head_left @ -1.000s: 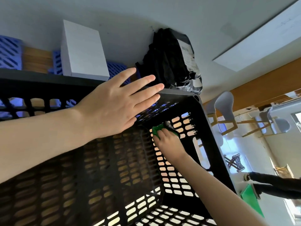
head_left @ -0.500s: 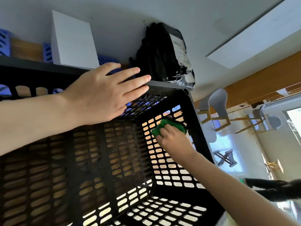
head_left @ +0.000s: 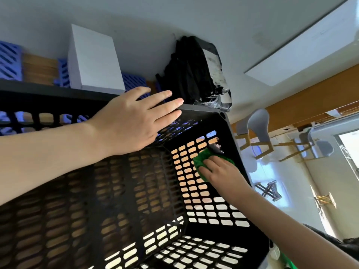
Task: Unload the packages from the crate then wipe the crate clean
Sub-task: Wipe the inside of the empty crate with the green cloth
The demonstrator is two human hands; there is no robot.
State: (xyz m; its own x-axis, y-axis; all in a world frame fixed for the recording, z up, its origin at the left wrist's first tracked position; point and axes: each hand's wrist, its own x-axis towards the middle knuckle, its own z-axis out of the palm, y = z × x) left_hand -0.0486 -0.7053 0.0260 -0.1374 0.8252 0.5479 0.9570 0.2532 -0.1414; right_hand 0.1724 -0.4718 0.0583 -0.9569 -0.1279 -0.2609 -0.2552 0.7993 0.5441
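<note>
Black slotted crate (head_left: pixel 116 200) on a white counter (head_left: pixel 136 20), left hand (head_left: pixel 132 121) flat and relaxed on its far rim, right hand (head_left: pixel 223 173) inside gripping a green cloth (head_left: pixel 202 158) against the right wall; white box (head_left: pixel 93 59) and black package (head_left: pixel 194 70) lie just beyond, grey chairs (head_left: pixel 256 125) further off

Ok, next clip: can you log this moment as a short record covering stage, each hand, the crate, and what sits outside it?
stage: wiping
left hand: flat, fingers straight, resting on the crate's far rim
right hand: inside the crate, holds green cloth against an inner side wall
crate: black, perforated, no packages visible inside
outside crate: white box and black package beyond the far rim
</note>
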